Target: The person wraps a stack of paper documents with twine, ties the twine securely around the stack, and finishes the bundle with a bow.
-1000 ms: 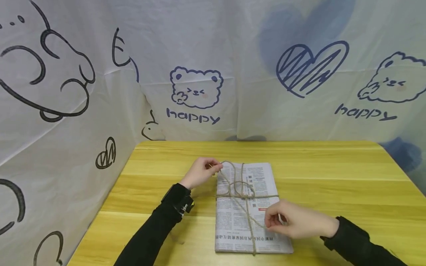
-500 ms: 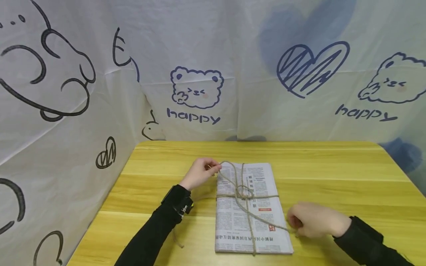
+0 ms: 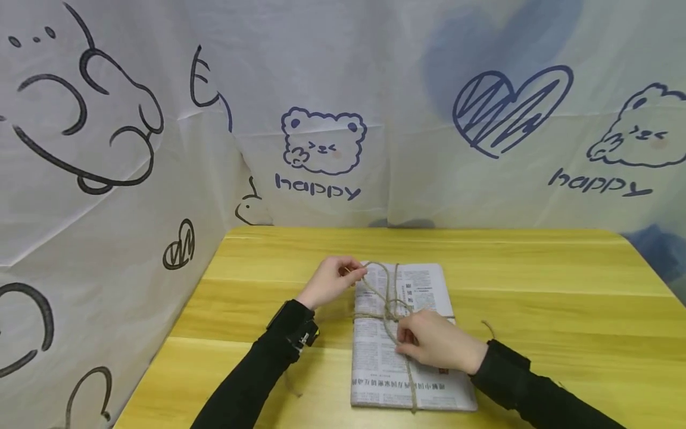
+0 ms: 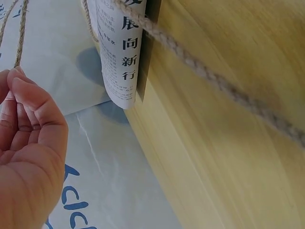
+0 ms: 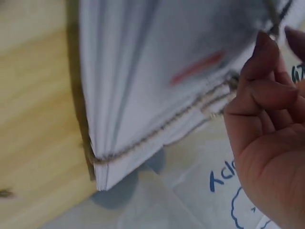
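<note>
A folded stack of newspapers [image 3: 375, 372] lies on the table, bound crosswise with brown twine [image 3: 412, 387]. A bow-like knot [image 3: 392, 310] sits where the strands cross. At the stack's upper left corner my left hand [image 3: 329, 281] pinches a loop of the twine between thumb and fingertips; the left wrist view shows two strands [image 4: 21, 40] rising from those fingers. My right hand [image 3: 442, 341] is over the stack, just below and right of the knot, pinching a strand that runs down from it. Its fingers [image 5: 267, 90] partly hide the knot in the right wrist view.
The yellow wood-grain table [image 3: 563, 280] extends around the stack. One loose twine end [image 3: 488, 328] lies right of the stack; another [image 3: 292, 384] lies by the left forearm. A white printed cloth [image 3: 418, 179] hangs behind and at the left.
My right hand first drew a strand out rightward past the stack's edge, and the knot tightened. It has since come back left to near the knot. My left hand keeps its pinch.
</note>
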Demonstrator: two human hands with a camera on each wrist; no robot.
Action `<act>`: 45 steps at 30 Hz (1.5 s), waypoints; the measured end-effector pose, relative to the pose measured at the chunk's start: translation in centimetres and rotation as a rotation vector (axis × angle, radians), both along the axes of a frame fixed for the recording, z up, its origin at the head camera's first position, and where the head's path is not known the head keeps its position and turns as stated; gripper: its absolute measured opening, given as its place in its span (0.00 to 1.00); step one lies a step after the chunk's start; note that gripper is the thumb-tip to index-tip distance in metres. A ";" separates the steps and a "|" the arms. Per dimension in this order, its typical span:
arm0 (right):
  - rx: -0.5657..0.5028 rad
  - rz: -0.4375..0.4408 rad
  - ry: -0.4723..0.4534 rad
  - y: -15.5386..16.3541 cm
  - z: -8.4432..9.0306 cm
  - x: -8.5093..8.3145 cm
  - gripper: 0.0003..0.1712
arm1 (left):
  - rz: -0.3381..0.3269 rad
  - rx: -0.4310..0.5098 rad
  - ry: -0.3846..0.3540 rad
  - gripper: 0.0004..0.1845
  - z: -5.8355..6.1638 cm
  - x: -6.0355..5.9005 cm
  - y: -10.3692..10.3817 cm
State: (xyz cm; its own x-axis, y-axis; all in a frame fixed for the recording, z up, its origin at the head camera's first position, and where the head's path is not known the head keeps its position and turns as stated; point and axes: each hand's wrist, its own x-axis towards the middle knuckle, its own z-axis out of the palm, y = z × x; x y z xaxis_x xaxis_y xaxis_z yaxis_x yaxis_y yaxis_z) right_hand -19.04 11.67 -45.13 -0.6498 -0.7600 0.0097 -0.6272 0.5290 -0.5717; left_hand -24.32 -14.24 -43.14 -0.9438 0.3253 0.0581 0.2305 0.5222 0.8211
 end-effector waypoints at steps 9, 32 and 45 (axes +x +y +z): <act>-0.122 -0.008 0.060 0.7 0.1 -0.4 0.02 | -0.027 0.010 0.035 0.13 0.4 0.2 -0.2; -0.302 -0.091 -0.332 3.0 0.0 -4.1 0.10 | -0.073 0.096 0.006 0.14 -0.4 0.1 -0.8; -0.233 -0.142 -0.164 2.4 -0.9 -3.8 0.06 | -0.077 0.115 -0.016 0.13 -0.4 0.3 -0.7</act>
State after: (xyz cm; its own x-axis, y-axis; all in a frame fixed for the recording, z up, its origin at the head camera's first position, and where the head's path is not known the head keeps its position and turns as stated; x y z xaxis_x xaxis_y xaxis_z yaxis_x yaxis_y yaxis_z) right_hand -22.81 14.05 -46.02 -0.7565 -0.6513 0.0595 -0.4460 0.4473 -0.7752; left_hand -23.98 -14.93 -43.49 -0.9175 0.3887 0.0845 0.2529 0.4061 0.8781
